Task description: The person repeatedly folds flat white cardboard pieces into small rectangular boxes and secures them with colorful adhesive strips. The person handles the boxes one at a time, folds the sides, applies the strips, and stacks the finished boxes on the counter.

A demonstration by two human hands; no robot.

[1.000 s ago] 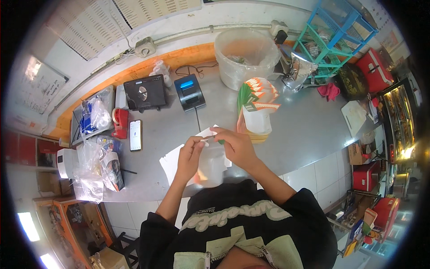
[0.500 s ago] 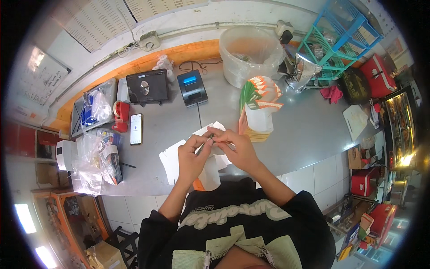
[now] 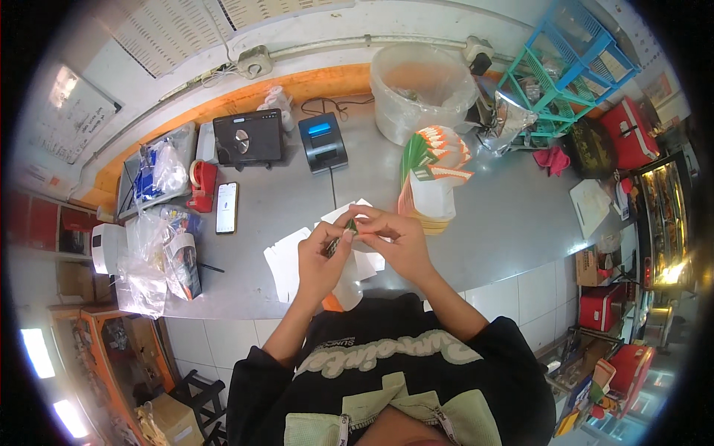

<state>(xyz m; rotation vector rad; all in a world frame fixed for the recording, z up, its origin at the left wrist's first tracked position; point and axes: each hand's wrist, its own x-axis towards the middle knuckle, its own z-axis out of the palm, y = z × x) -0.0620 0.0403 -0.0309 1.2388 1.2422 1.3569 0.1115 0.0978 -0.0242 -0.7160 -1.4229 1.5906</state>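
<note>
Close together over the near table edge, both my hands pinch a green-printed edge of a paper food box (image 3: 352, 226). My left hand (image 3: 320, 260) has its thumb and fingers closed on it, and my right hand (image 3: 401, 241) closes on it from the other side. White paper flaps (image 3: 285, 260) spread out beneath and beside my hands; which of them belong to the held box I cannot tell. A nested stack of orange, green and white paper food boxes (image 3: 430, 195) stands just beyond my right hand.
Behind stand a black receipt printer (image 3: 323, 145), a tablet (image 3: 248, 141) and a large translucent tub (image 3: 420, 100). To the left are a phone (image 3: 227, 207), a red tape dispenser (image 3: 201, 186) and plastic bags (image 3: 145, 260). Blue and green baskets (image 3: 550, 74) rise at back right.
Both hands have shifted slightly at the pinched edge, and more of its green print shows between the fingers. The whole view has tilted a little; the stacked boxes stay put.
</note>
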